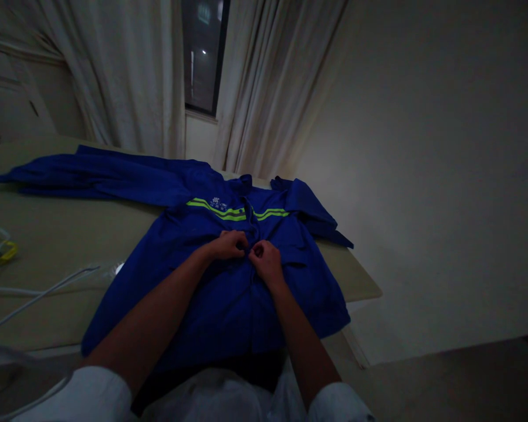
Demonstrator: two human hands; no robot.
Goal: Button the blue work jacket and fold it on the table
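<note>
A blue work jacket [193,281] with yellow-green reflective stripes across the chest lies face up on a pale table [61,234]. One long sleeve stretches out to the far left. My left hand [229,244] and my right hand [265,258] meet at the jacket's front opening just below the stripes. Both hands are closed, with their fingers pinching the fabric edges at the placket. Whatever small part sits between the fingertips is too dark to make out.
White cables [22,293] and a yellow item [6,252] lie on the table's left side. Pale curtains [127,70] frame a dark window [202,53] behind the table. A bare wall and floor are on the right, past the table's right edge [365,281].
</note>
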